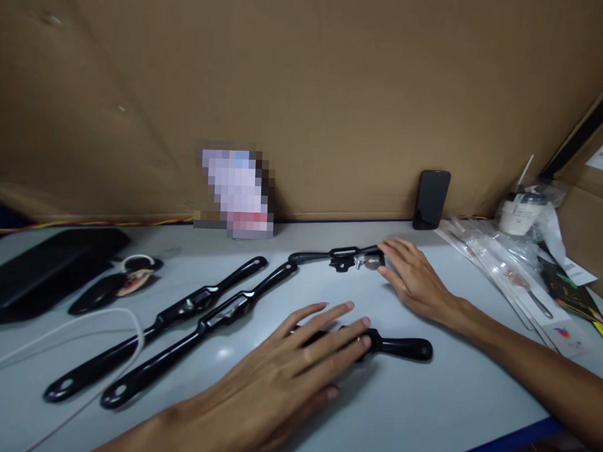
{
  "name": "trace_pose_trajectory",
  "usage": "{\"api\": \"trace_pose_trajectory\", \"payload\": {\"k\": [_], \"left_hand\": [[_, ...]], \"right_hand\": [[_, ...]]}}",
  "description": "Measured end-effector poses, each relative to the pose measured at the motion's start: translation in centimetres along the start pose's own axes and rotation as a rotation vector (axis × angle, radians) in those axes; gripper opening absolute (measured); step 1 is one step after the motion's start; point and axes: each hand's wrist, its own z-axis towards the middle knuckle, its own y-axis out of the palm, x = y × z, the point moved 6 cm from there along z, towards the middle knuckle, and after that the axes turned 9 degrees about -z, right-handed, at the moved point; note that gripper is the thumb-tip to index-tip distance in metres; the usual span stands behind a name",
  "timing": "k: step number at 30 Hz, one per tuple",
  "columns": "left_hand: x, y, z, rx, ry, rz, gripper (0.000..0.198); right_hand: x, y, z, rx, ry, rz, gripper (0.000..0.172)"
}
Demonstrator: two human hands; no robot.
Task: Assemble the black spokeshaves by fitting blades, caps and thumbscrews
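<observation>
Left hand (297, 361) splayed over spokeshave (408, 349); right hand (409, 274), grip unclear, at far handle (370, 250); table edge (516, 442) under right forearm (508, 345)

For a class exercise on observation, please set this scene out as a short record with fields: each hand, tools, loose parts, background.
Left hand: fingers spread over the near black tool; the left hand hides its middle
Right hand: fingertips at one end of the far black tool; whether the right hand grips it is unclear
Other tools: two long black tools side by side, left of the left hand
Loose parts: black plate, beside the far tool
Background: dark-screened phone propped against brown panel
</observation>
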Motion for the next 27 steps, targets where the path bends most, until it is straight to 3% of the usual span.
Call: {"api": "trace_pose_trajectory", "payload": {"k": [4, 8, 11, 17, 23, 25, 27], "left_hand": [[0.9, 0.2, 0.3, -0.082, 0.084, 0.070, 0.062], [0.5, -0.3, 0.2, 0.084, 0.007, 0.029, 0.042], [-0.5, -0.5, -0.1, 0.203, -0.074, 0.034, 0.020], [-4.1, -1.3, -0.2, 0.167, -0.258, 0.173, 0.028], [-7.4, -2.2, -0.6, 0.177, -0.399, 0.275, 0.033], [-7.7, -2.2, -0.7, 0.178, -0.407, 0.272, 0.035], [-7.6, -1.9, -0.6, 0.179, -0.399, 0.261, 0.035]], "right_hand": [[-0.5, 0.7, -0.3, -0.123, -0.065, 0.004, 0.058], [-0.6, 1.0, -0.4, -0.178, -0.085, 0.014, 0.053], [-0.5, 0.6, -0.3, -0.156, -0.085, -0.005, 0.047], [0.1, -1.7, -0.1, -0.053, -0.092, -0.039, 0.030], [1.5, -2.3, 0.0, 0.045, 0.032, -0.070, 0.031], [1.0, -1.8, -0.1, 0.026, 0.022, -0.063, 0.044], [0.0, -0.8, -0.1, -0.080, -0.007, -0.033, 0.062]]}}
